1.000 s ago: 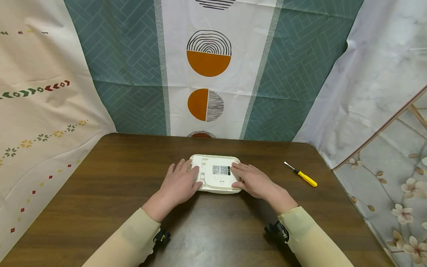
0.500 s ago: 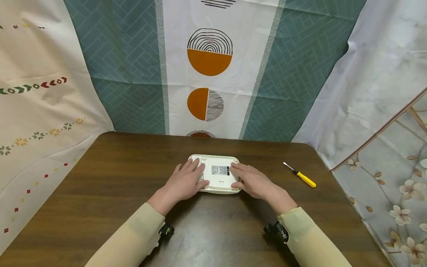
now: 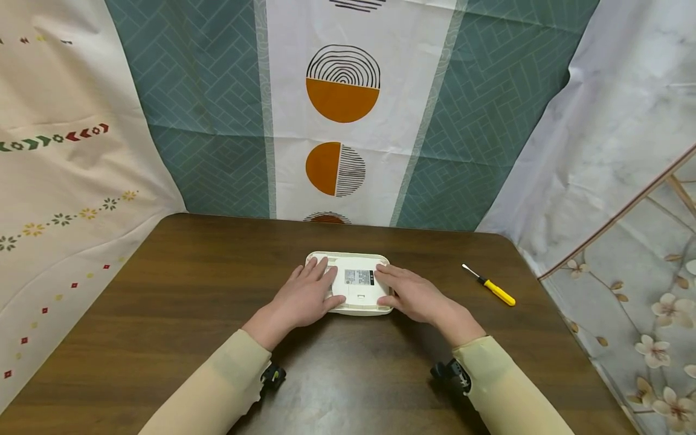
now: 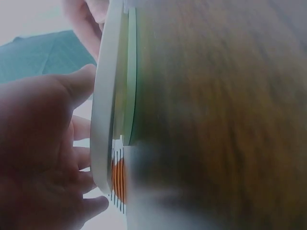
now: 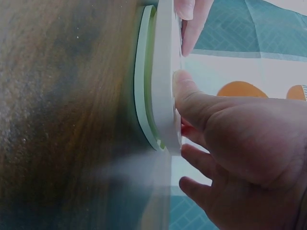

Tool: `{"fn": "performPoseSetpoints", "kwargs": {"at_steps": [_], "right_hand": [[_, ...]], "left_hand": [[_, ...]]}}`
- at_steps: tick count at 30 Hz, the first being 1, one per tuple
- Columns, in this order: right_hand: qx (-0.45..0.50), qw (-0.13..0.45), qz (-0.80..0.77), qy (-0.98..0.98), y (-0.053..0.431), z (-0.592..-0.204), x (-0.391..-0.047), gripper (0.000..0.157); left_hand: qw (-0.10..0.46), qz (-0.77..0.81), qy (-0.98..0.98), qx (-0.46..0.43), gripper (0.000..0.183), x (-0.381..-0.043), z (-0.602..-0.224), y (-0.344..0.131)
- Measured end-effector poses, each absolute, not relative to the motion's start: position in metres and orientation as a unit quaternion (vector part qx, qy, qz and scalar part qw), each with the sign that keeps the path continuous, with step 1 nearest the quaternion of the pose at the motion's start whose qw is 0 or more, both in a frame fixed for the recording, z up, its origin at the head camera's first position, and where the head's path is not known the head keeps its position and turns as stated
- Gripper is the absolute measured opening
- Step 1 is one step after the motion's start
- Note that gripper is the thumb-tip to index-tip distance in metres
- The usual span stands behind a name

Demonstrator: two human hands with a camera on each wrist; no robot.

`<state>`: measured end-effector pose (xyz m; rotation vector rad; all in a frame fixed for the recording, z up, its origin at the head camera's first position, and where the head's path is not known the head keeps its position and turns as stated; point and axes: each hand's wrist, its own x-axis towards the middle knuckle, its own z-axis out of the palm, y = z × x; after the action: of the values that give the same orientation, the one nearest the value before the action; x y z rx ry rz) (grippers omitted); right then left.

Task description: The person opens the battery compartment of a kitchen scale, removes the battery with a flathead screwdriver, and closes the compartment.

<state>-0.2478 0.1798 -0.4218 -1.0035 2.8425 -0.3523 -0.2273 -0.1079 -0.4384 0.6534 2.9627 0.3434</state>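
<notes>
A rounded white plastic device (image 3: 359,291) lies on the wooden table with a printed label (image 3: 359,277) facing up. Across its left part rests my left hand (image 3: 304,296), fingers extended and spread, thumb near the front edge. My right hand (image 3: 413,293) lies on the right end, its fingertips and thumb touching the upper face. From the left wrist, the device's side (image 4: 103,110) shows as a thick pale wall above a thinner greenish layer. The right wrist view has my right thumb (image 5: 187,91) on the top face. My left palm hides the device's left end.
A screwdriver (image 3: 489,285) with a yellow handle lies on the table (image 3: 217,266) to the right. Patterned cloth (image 3: 348,151) hangs behind the table, and more cloth hangs along both sides.
My left hand has slid right and now covers more of the device's left part, where a white strip showed before. My right hand has stayed in place on the right end.
</notes>
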Motion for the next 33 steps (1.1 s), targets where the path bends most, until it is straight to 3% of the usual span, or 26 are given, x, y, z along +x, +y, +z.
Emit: {"fn": "performPoseSetpoints", "kwargs": {"at_steps": [8, 23, 33], "right_hand": [[-0.328, 0.035, -0.137, 0.934, 0.180, -0.423, -0.246, 0.064], [-0.375, -0.096, -0.120, 0.914, 0.152, -0.423, -0.238, 0.016], [-0.356, -0.103, -0.103, 0.923, 0.140, -0.426, -0.237, 0.021]], "left_hand": [[0.049, 0.119, 0.967, 0.221, 0.076, -0.226, -0.438, -0.107], [0.051, 0.116, 0.966, 0.226, 0.076, -0.225, -0.437, -0.107], [0.054, 0.125, 0.965, 0.225, 0.077, -0.225, -0.438, -0.109]]}}
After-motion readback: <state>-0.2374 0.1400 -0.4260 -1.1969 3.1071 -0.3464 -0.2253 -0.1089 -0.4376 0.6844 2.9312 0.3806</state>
